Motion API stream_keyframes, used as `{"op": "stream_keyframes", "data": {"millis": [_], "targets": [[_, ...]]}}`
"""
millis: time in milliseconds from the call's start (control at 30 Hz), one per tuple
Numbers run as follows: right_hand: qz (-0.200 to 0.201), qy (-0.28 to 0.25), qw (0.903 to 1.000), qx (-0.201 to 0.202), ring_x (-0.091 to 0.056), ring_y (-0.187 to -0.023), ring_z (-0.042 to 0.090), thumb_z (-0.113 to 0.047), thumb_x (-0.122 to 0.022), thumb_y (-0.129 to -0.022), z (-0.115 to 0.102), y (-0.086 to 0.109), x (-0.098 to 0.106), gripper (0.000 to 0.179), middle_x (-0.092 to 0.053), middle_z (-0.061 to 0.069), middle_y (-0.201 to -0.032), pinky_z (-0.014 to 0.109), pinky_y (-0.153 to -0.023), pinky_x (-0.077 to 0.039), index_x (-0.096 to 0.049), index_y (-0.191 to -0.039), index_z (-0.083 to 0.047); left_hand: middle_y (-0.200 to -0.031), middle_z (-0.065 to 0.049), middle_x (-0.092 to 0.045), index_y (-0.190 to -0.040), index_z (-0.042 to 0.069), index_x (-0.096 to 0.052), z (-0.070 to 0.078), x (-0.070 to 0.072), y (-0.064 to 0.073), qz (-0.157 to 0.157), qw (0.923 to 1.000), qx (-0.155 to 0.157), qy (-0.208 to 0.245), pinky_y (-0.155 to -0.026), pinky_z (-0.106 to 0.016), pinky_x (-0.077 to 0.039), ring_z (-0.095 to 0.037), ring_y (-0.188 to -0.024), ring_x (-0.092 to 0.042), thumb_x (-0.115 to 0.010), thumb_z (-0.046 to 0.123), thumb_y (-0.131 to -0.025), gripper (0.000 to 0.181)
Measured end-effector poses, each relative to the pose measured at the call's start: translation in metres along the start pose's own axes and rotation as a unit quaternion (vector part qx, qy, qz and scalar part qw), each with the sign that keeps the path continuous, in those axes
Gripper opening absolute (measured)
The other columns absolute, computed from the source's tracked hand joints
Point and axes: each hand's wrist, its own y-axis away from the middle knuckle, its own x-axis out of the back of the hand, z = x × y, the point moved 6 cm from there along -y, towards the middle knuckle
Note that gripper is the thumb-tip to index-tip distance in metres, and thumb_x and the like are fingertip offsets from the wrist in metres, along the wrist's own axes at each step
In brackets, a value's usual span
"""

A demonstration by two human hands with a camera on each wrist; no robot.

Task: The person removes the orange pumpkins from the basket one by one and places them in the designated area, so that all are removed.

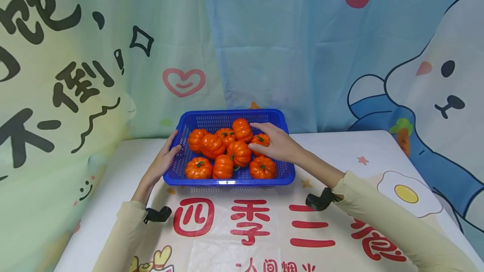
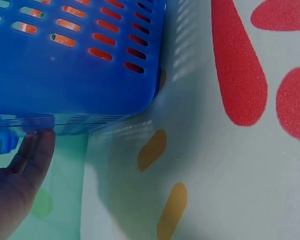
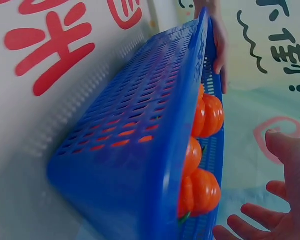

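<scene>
A blue plastic basket (image 1: pixel 228 182) with slotted walls holds several small orange pumpkins (image 1: pixel 213 146), some stacked on others. At its left side, my left hand (image 1: pixel 163 160) grips the rim, thumb over the edge and fingers along the outside. The left wrist view shows those fingers (image 2: pixel 40 157) against the outer wall, below the rim. Over the basket's right part, my right hand (image 1: pixel 277 142) is spread, thumb and fingers apart around a pumpkin (image 1: pixel 261 139) in the head view. In the right wrist view, the right hand (image 3: pixel 275 200) hovers above the rim with nothing in its grasp.
The basket is at the back of a white table (image 1: pixel 340 154) covered with red lettering and a fried-egg print (image 1: pixel 406 193). Behind it hangs a printed curtain (image 1: pixel 264 53). Each wrist carries a black camera mount (image 1: pixel 319 199).
</scene>
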Motion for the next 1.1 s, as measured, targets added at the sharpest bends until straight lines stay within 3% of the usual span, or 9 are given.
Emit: {"op": "stream_keyframes", "data": {"millis": [300, 500, 800, 1100], "targets": [[-0.01, 0.027, 0.9994, 0.021, -0.044, -0.136, 0.034, -0.038, -0.065, -0.09, -0.009, -0.037, -0.016, 0.065, -0.048, 0.015, -0.146, 0.057, -0.109, -0.039, -0.044, -0.146, -0.012, -0.164, -0.018, -0.006, -0.158, 0.023, -0.005, 0.002, 0.001, 0.001, 0.007, 1.0, 0.002, 0.002, -0.118, -0.064, -0.01, -0.045, -0.148, -0.014, -0.035, 0.025, -0.104, 0.062], [-0.026, 0.043, 0.9987, 0.008, -0.045, -0.135, 0.032, -0.035, -0.067, -0.09, -0.005, -0.059, -0.025, 0.065, -0.048, 0.015, -0.145, 0.052, -0.111, -0.039, -0.043, -0.146, -0.012, -0.164, -0.018, -0.005, -0.158, 0.023, -0.005, 0.0, 0.001, 0.0, 0.008, 1.0, 0.003, -0.002, -0.118, -0.065, -0.008, -0.044, -0.149, -0.012, -0.034, 0.027, -0.104, 0.062], [-0.046, 0.052, 0.9976, -0.008, -0.041, -0.137, 0.032, -0.031, -0.068, -0.09, -0.001, -0.076, -0.029, 0.066, -0.045, 0.015, -0.147, 0.049, -0.114, -0.036, -0.042, -0.147, -0.01, -0.164, -0.017, -0.005, -0.158, 0.025, -0.004, -0.001, 0.0, 0.001, 0.007, 1.0, 0.004, 0.0, -0.118, -0.065, -0.009, -0.044, -0.149, -0.013, -0.034, 0.028, -0.104, 0.062], [-0.092, 0.075, 0.9926, -0.022, -0.037, -0.138, 0.037, -0.025, -0.069, -0.089, 0.0, -0.087, -0.036, 0.065, -0.037, 0.02, -0.149, 0.051, -0.114, -0.035, -0.043, -0.147, -0.012, -0.164, -0.015, -0.005, -0.158, 0.026, -0.005, -0.002, 0.0, 0.001, 0.007, 0.9999, 0.004, 0.01, -0.119, -0.063, -0.008, -0.043, -0.149, -0.013, -0.035, 0.026, -0.104, 0.062]]}}
